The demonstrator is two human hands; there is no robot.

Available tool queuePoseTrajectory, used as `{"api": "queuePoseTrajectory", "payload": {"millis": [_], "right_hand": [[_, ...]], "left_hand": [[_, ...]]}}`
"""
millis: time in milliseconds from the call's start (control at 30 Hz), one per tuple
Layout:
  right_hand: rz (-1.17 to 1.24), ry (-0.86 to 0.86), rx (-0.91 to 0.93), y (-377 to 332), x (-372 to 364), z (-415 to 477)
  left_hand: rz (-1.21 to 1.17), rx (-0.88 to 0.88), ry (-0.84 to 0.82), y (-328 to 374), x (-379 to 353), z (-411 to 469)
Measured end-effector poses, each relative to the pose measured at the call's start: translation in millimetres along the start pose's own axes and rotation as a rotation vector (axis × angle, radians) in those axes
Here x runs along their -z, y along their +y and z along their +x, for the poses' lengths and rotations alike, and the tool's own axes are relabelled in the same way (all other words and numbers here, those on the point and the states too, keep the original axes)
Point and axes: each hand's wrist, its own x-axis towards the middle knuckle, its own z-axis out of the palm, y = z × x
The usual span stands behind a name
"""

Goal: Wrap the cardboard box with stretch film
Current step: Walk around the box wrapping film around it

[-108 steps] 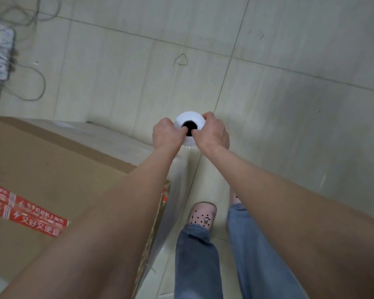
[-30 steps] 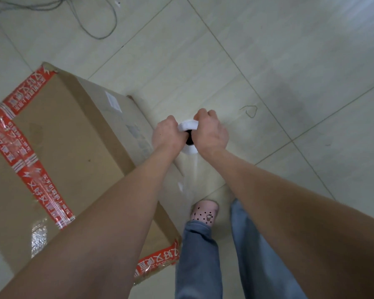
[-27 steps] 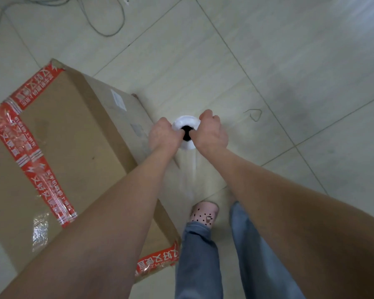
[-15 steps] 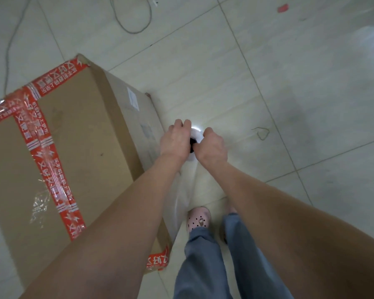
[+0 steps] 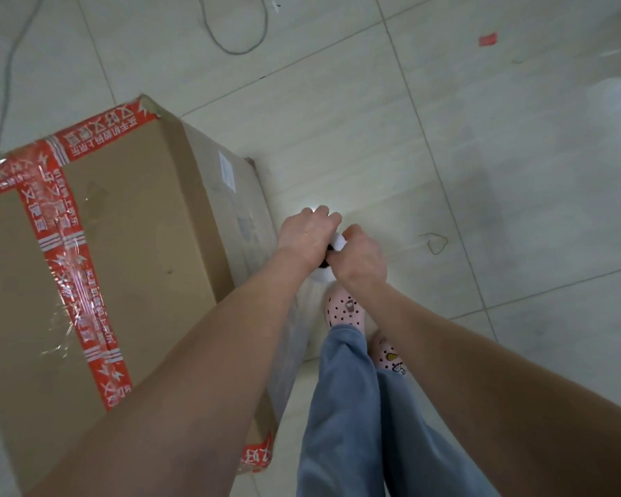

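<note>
Gripping the film roll (image 5: 338, 241) in left hand (image 5: 307, 235) and right hand (image 5: 361, 253), mid-lap along the box (image 5: 122, 245) to their left, likely needing steady tension round the next corner.

one box (image 5: 122, 263), one roll (image 5: 338, 241), two hands (image 5: 307, 234) (image 5: 363, 258)

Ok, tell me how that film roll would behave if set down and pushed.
The roll is round, so it would probably roll on the smooth floor tiles. The film stretched onto the box looks thin and wrinkly, likely floppy and clingy.
</note>
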Motion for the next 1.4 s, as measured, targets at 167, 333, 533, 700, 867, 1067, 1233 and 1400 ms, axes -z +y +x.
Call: {"api": "queuePoseTrajectory", "payload": {"millis": [167, 333, 533, 700, 867, 1067, 1233, 1400], "right_hand": [[-0.203, 0.069, 0.130, -30, 4, 13], [-0.119, 0.146, 0.201, -63, 1, 25], [0.056, 0.035, -0.003, -90, 0, 42], [0.033, 0.034, -0.015, -103, -1, 48], [0.041, 0.032, -0.020, -103, -1, 49], [-0.054, 0.013, 0.014, -102, 6, 58], [-0.191, -0.009, 0.088, -109, 13, 70], [-0.320, -0.037, 0.196, -132, 23, 86]], "left_hand": [[-0.272, 0.254, 0.019, -29, 2, 9], [-0.633, 0.592, 0.085, -51, 7, 18], [-0.887, 0.773, 0.053, -81, 14, 28], [-0.645, 0.507, 0.054, -89, 24, 31], [-0.253, 0.139, 0.054, -85, 41, 39], [-0.060, 0.027, 0.044, -76, 49, 54], [-0.119, 0.071, 0.020, -82, 55, 65], [-0.363, 0.306, 0.001, -97, 59, 72]]}}
